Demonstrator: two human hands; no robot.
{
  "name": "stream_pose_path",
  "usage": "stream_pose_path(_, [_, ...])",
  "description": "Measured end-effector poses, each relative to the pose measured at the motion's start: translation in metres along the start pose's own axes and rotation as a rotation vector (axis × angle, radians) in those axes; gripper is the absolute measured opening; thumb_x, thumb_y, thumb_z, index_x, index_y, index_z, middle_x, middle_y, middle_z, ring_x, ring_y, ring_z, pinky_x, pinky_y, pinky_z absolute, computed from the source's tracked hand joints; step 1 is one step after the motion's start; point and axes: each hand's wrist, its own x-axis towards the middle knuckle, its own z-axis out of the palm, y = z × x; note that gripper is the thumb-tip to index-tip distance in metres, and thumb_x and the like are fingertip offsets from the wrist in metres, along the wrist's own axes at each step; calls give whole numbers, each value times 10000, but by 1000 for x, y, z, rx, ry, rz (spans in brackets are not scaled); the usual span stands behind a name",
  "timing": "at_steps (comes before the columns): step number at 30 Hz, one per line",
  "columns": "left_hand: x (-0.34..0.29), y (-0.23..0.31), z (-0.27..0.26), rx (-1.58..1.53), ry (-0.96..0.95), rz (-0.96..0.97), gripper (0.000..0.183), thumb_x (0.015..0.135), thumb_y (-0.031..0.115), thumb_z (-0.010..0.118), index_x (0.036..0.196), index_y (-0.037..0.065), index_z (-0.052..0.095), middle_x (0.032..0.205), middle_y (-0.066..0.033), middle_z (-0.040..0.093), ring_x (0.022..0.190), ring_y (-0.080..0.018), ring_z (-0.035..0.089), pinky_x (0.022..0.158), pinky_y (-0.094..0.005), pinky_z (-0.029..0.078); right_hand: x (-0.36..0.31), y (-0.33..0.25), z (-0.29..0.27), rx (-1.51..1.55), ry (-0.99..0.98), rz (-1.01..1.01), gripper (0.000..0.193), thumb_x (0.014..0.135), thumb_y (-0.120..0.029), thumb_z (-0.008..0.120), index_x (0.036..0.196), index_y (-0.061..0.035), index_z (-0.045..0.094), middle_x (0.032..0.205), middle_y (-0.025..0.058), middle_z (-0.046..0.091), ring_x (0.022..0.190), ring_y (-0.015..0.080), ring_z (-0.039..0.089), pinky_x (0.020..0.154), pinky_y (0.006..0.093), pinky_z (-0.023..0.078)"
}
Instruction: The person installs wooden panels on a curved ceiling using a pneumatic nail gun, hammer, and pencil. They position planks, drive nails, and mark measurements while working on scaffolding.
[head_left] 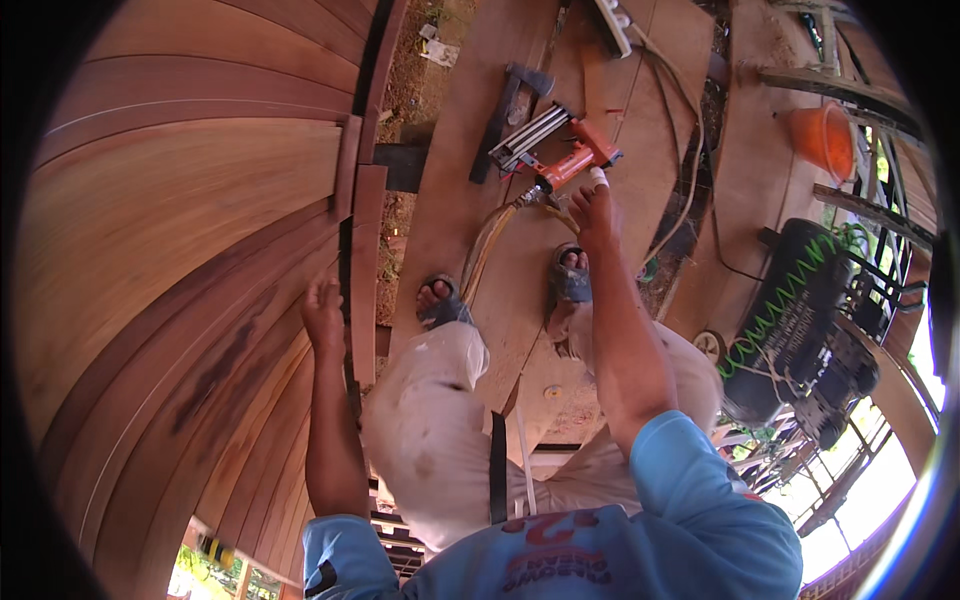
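My left hand is at the inner edge of the wooden plank panel, its fingers loosely stretched and apart. It seems to rest on the wood. Ahead of me my right hand reaches to an orange nail gun with a silver magazine, lying on the board floor. The fingers of that hand are partly extended. A white wrap or small white piece shows at one fingertip, close to the tool's orange body. Whether the fingers touch the gun I cannot tell. Air hoses run back from it between my feet.
A hammer lies beyond the gun, below a white power strip with its cable. To the right are a dark air compressor with a green coiled hose and an orange bucket. A dark gap edges the panel. A tape measure sits lower left.
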Motion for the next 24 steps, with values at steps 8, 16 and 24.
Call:
stream_pose_path(8, [108,-76,65,-324,-45,252,925,1013,712,274,1560,-34,297,1573,-254,373,1482,-352,342,1201,-492,255,116,34,23,407,-387,-36,366,981,-342,659,1232,-103,542,987,128,638,983,317,641,933,544,544])
stream_pose_path(16, [137,-93,60,-354,-94,300,1049,965,785,275,1549,-87,279,1596,-297,308,1514,-376,271,1218,-512,211,154,33,11,620,-608,6,334,1015,-315,597,1154,-19,532,1040,207,602,717,184,522,686,349,511])
stream_pose_path(24, [154,-94,72,-435,-92,330,1002,995,753,226,1534,-86,316,1597,-254,344,1496,-351,323,1213,-498,229,56,46,37,792,-1036,115,337,1002,-362,609,1106,-49,539,886,81,542,687,137,470,618,298,429])
